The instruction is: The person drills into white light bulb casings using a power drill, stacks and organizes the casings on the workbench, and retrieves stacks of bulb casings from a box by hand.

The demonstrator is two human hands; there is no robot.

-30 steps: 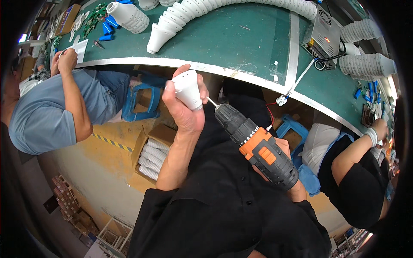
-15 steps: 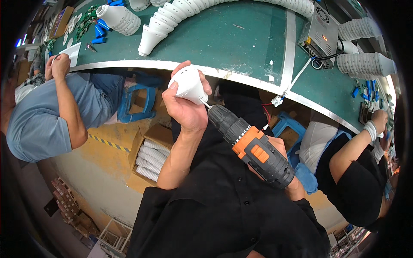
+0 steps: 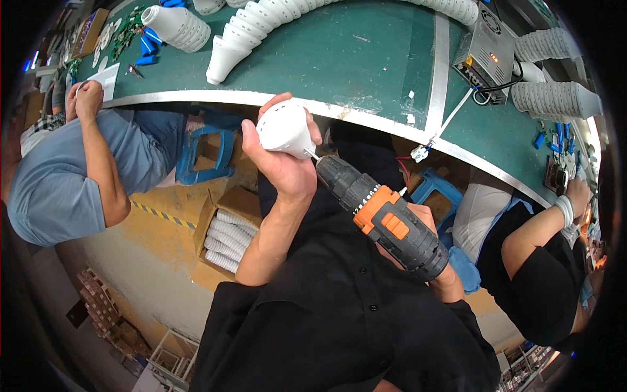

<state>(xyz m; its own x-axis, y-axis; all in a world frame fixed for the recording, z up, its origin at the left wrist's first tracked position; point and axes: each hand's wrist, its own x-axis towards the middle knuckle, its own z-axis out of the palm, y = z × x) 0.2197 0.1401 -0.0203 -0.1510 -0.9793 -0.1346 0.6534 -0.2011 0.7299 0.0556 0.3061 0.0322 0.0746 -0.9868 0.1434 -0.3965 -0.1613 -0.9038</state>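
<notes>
My left hand (image 3: 287,166) holds up a white plastic cone-shaped housing (image 3: 285,129) with small slots round its wide rim. Fingers wrap its far side, while the thumb stands away from it. In my right hand (image 3: 423,219) is an orange and black cordless drill (image 3: 385,219), pointing up and to the left. Its thin bit (image 3: 313,155) meets the lower right side of the housing; whether the tip has gone in cannot be made out. Most of my right hand's fingers are hidden behind the drill body.
A green workbench (image 3: 326,65) with a pale metal edge runs ahead, bearing a long curved stack of white housings (image 3: 248,29) and a metal power supply (image 3: 484,49). Co-workers sit at left (image 3: 72,176) and right (image 3: 535,274). An open carton (image 3: 208,228) holds more stacked housings below.
The housing has turned slightly in my left hand, and my thumb has lifted off it. The drill stays against it with barely any shift.
</notes>
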